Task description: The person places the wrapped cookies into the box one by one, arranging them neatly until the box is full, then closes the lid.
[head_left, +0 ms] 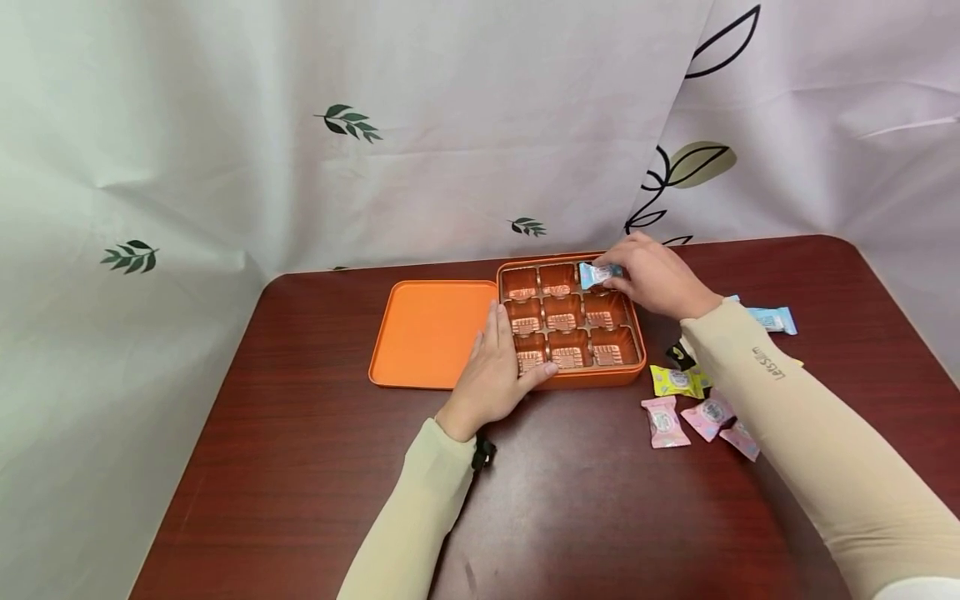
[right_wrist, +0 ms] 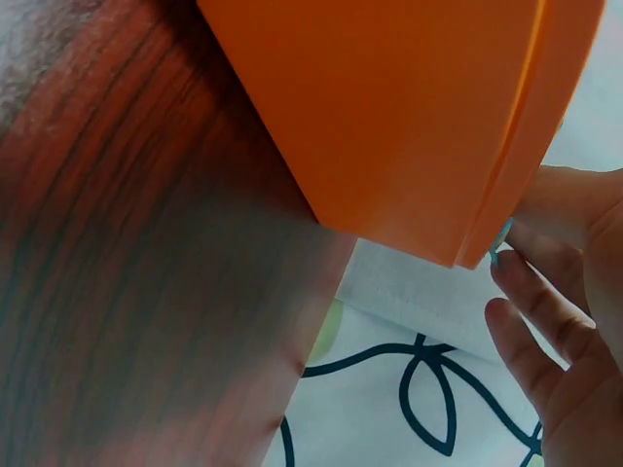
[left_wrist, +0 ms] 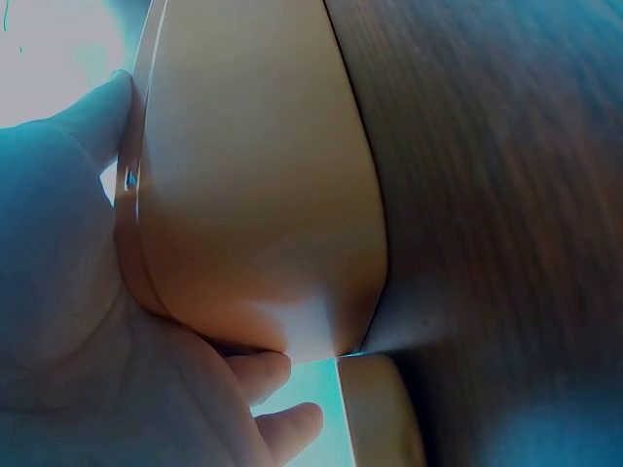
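Observation:
An orange box (head_left: 600,379) holds a copper-coloured divided tray (head_left: 583,332) with several square compartments. At the back right compartment my right hand (head_left: 660,275) pinches a blue-wrapped candy (head_left: 596,275) between thumb and fingers. In the right wrist view only a sliver of the blue wrapper (right_wrist: 500,236) shows between the fingers, beside the box wall (right_wrist: 389,117). My left hand (head_left: 491,375) rests on the box's front left corner, fingers straight along the left side and thumb spread over the front rim. The left wrist view shows this palm against the box wall (left_wrist: 253,175).
An orange lid (head_left: 435,333) lies left of the box. Right of it are a black-wrapped candy (head_left: 679,356), a yellow one (head_left: 677,381), several pink ones (head_left: 664,422) and a blue one (head_left: 772,319), partly under the right sleeve. A patterned curtain (head_left: 450,167) hangs behind the table.

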A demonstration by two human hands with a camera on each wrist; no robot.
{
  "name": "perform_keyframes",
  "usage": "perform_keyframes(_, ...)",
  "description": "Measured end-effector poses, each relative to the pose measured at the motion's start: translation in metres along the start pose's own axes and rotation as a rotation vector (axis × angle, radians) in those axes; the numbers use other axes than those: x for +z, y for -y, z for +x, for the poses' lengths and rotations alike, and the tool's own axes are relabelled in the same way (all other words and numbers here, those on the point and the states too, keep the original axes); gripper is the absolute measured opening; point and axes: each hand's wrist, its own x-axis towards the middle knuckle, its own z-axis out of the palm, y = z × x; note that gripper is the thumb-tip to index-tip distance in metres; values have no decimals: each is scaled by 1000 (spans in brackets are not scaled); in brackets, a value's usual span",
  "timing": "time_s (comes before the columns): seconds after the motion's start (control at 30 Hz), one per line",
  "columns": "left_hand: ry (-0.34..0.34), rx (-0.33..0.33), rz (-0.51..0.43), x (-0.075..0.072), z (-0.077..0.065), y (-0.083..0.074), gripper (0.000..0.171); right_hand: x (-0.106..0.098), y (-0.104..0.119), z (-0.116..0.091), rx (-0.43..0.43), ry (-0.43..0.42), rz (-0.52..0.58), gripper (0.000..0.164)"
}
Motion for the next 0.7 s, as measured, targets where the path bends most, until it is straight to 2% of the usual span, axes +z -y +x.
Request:
perform_keyframes(0.27, 7, 3, 1, 1, 1, 0, 107, 1, 2, 2, -10, 16, -17, 26)
perform_keyframes(0.7, 12, -7, 0, 1, 1, -1, 106, -1, 9, 10, -7, 94, -28, 22)
